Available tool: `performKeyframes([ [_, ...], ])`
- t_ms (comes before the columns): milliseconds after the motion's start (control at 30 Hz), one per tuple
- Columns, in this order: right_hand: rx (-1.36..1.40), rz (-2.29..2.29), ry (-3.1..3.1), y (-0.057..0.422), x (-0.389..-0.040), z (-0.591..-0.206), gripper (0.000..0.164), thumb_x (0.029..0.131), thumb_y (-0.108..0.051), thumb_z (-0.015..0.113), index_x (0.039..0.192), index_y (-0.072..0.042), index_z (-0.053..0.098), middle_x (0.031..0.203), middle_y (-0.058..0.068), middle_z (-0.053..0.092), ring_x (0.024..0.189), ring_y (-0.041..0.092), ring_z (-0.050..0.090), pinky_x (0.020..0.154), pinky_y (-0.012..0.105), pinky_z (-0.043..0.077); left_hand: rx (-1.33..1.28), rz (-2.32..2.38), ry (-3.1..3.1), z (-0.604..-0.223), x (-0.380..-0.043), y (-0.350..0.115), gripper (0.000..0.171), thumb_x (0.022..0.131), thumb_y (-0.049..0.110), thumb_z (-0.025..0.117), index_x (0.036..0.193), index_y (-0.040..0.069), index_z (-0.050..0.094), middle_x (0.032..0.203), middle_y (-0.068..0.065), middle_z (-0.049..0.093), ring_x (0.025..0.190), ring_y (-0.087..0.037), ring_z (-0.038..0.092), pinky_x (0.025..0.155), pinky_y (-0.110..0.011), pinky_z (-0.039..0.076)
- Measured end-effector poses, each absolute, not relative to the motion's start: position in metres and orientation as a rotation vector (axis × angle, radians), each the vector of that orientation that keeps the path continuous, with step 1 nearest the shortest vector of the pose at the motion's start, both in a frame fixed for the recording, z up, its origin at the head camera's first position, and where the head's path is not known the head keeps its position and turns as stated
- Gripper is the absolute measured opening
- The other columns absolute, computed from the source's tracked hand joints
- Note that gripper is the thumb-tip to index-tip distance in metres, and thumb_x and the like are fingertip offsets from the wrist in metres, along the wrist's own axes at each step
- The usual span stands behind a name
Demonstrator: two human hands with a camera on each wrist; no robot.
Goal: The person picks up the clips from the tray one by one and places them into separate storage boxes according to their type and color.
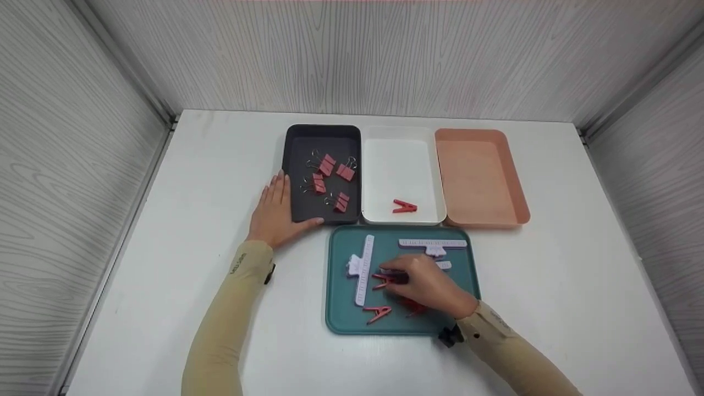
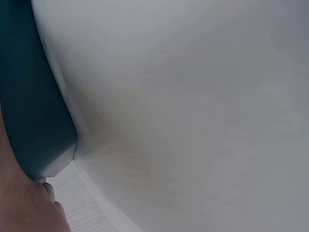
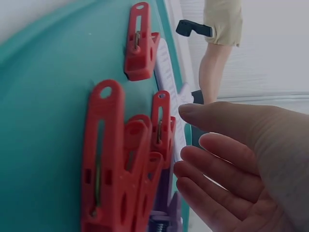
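Observation:
My left hand [image 1: 273,216] rests along the black tray [image 1: 324,218], fingers straight at its left side and thumb at the front corner. Over the green tray [image 1: 342,324], my right hand [image 1: 426,280] has its thumb and fingers spread close around a red clothespin [image 1: 383,281]. In the right wrist view, a gap shows between the thumb and the fingers of the right hand [image 3: 241,159], and the clothespin [image 3: 161,121] lies just beyond the fingertips. More red clothespins [image 3: 104,154] lie nearby, partly hidden under the hand in the head view. Another clothespin [image 1: 377,313] is nearer the front.
Long lavender clips [image 1: 363,272] lie on the green tray, one partly covered by the right hand. Several pink binder clips [image 1: 326,165] sit in the black tray. A white tray [image 1: 401,220] holds one red clothespin [image 1: 405,206]; an orange tray [image 1: 484,221] stands right of it.

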State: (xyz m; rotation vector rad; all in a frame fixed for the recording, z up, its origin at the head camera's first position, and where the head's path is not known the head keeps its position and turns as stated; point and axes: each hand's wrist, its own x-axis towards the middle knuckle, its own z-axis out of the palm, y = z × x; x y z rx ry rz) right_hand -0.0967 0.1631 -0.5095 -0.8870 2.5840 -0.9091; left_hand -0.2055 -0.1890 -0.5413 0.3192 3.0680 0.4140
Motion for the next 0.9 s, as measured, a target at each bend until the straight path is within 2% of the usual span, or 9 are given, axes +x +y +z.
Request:
performKeyframes([
  [300,-0.850,-0.910,2.539,0.1615,-0.0931,-0.5106,0.036,0.090,-0.018,0.081,0.125,-0.014,0.075,0.109,-0.002,0.072,0.090,0.012,0.064,0.082,0.027,0.059,0.319,0.454,3.061,-0.5407,-0.2038,-0.1889,0.135,0.078,0.091,0.048,0.160,-0.005,0.001,0.168,-0.020,-0.002,0.155,-0.029,-0.003,0.124,-0.035,-0.005],
  [667,-0.858,-0.868,2.535,0.1602,-0.0928,-0.5146,0.036,0.091,-0.015,0.079,0.127,-0.014,0.074,0.113,-0.002,0.072,0.095,0.009,0.064,0.089,0.027,0.057,0.308,0.442,3.053,-0.5410,-0.2046,-0.1894,0.135,0.078,0.092,0.046,0.160,-0.005,-0.001,0.168,-0.019,-0.004,0.154,-0.028,-0.004,0.124,-0.035,-0.005],
  [900,-0.866,-0.849,2.559,0.1583,-0.0922,-0.5160,0.035,0.090,-0.010,0.080,0.125,-0.013,0.076,0.109,-0.002,0.073,0.091,0.008,0.065,0.087,0.022,0.057,0.317,0.431,3.050,-0.5394,-0.2041,-0.1886,0.135,0.079,0.092,0.046,0.160,-0.005,-0.001,0.168,-0.020,-0.004,0.154,-0.028,-0.005,0.124,-0.035,-0.005],
])
